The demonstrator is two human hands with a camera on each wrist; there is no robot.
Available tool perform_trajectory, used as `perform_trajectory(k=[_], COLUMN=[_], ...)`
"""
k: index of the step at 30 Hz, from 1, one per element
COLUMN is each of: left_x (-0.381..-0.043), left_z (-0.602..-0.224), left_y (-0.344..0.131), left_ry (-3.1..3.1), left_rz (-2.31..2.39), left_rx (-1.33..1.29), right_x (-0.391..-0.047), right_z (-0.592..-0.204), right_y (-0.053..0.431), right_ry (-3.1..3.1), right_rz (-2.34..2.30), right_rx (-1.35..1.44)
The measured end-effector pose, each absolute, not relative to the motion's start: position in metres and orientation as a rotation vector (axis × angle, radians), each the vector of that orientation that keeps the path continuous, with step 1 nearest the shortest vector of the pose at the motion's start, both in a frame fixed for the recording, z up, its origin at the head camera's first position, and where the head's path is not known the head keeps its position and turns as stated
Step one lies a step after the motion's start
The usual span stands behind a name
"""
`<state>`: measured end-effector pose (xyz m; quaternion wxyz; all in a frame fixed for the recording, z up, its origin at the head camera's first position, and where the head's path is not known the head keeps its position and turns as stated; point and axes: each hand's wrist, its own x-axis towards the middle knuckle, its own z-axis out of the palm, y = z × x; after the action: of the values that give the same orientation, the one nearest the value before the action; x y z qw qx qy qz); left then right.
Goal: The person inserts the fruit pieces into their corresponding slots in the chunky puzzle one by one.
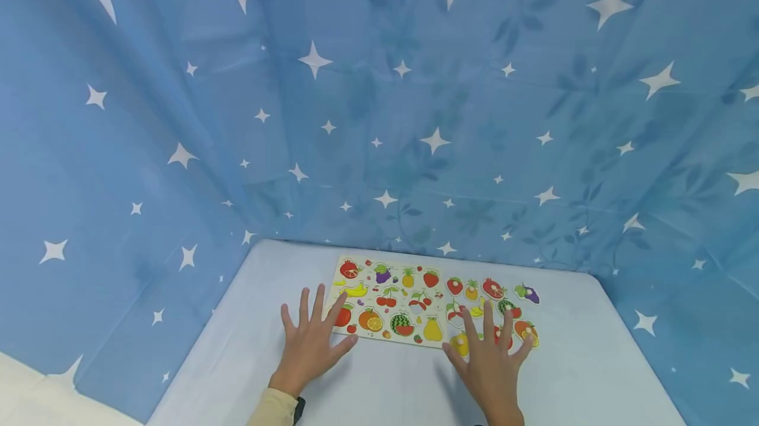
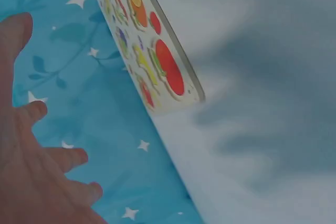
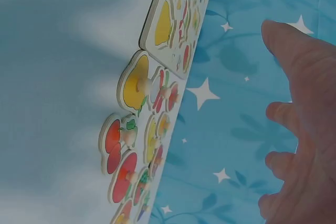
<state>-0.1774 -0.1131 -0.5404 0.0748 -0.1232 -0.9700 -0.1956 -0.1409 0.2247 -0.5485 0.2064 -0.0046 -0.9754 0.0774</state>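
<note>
A flat fruit puzzle board (image 1: 385,291) lies on the white table, printed with fruit pictures in shallow recesses. Beside its right edge, several loose fruit pieces with round knobs are spread out, among them a pear piece (image 3: 135,85), a grape piece (image 1: 527,293) and an orange piece (image 1: 526,332). My left hand (image 1: 309,350), fingers spread, is raised over the board's lower left corner and holds nothing. Fingers also apart, my right hand (image 1: 489,363) hovers above the near loose pieces, hiding parts of some in the head view. Both hands cast shadows on the table.
The white table (image 1: 391,386) ends at a blue curtain (image 1: 379,116) with white stars, which stands behind it and along both sides. A dark band (image 1: 299,407) shows at the left sleeve cuff.
</note>
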Motion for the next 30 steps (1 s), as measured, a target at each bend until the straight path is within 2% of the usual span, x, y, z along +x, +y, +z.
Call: perform_trajectory(k=[10,15,23,30], left_x=[-0.238,-0.265,-0.317,-0.333], left_z=[-0.568,-0.58,-0.575,-0.565], left_y=[-0.145,-0.151,-0.152,-0.154], left_ry=[-3.144,-3.201,-3.223,-3.348], left_rz=[-1.051,-0.989,-0.76,-0.594], left_rx=[-0.225,-0.204,-0.245,-0.212], right_x=[-0.136,-0.132,-0.125,-0.123], right_z=[-0.556,-0.559,-0.56,-0.563], right_y=[0.234,0.239,0.251,0.258], right_ry=[-2.846,-2.891,-2.885,-2.971], right_rz=[0.288,0.35,0.37,0.396], right_rx=[-0.091,-0.107,-0.174,-0.241])
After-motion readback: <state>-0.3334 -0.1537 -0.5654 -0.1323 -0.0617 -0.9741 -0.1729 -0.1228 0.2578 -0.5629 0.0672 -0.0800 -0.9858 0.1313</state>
